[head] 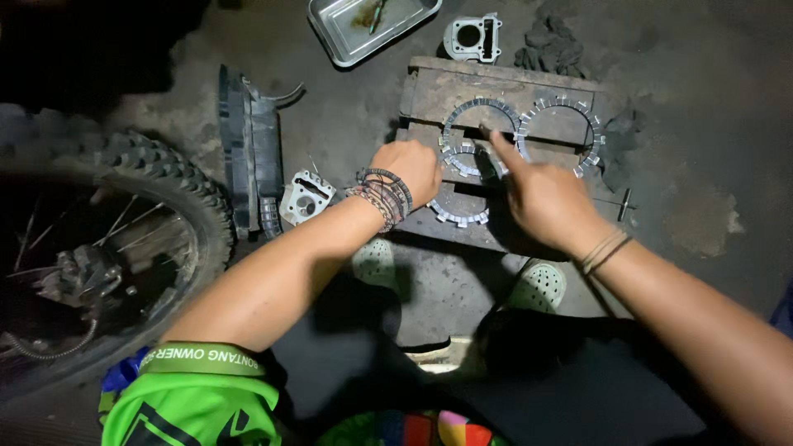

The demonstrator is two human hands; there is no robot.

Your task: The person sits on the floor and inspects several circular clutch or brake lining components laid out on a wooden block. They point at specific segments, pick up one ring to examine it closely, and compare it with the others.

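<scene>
Toothed rings [480, 125] of dull grey metal, faintly bright at the edges, are laid on a rough, stained wooden block [462, 87]. A metal tray [330, 37] shows a smooth, glossy finish. The floor [702, 149] appears matt, rough concrete. The tyre [178, 177] is knobbly black rubber.

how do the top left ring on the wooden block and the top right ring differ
The top left ring is the darker grey; the top right ring shines brighter and looks larger. The right hand points a finger at the top left ring's lower right edge, while the top right ring lies untouched. The top left ring sits beside the left hand; the top right ring reaches the wooden block's right edge. Both are flat, toothed metal rings.
</scene>
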